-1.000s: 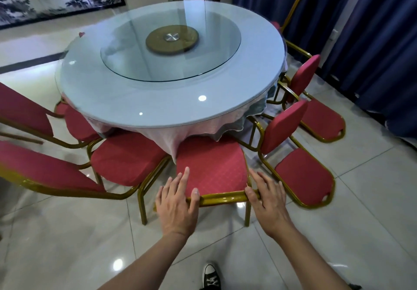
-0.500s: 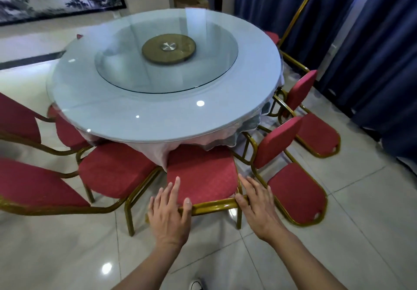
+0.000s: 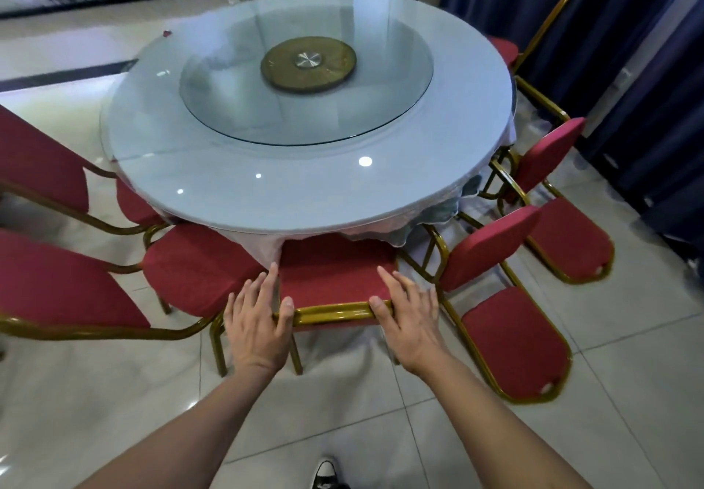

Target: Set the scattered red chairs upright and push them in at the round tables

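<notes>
The red chair point(image 3: 335, 279) in work stands at the near edge of the round surface point(image 3: 304, 191), seat forward, with the front of the seat already under the hanging cloth point(image 3: 263, 250). The gold top rail point(image 3: 331, 313) of its back runs left to right, directly ahead of the person and square to the push direction.

Both hands rest on this rail. The left hand point(image 3: 257, 321) covers the rail's left end and the right hand point(image 3: 409, 321) its right end, each equally near. The fingers point(image 3: 388, 283) lie straight and slightly spread, pointing toward the surface across the back pad; the thumbs hook the rail's near face. Neither hand wraps the rail.

The chair lies forward of the palms, so the required push appears to be straight ahead, toward the centre of the surface. The neighbouring chair seat point(image 3: 198, 275) sits just beside the left side; two further chairs on the right, point(image 3: 510, 336) and point(image 3: 564, 237), lie tipped on the floor point(image 3: 628, 374).
</notes>
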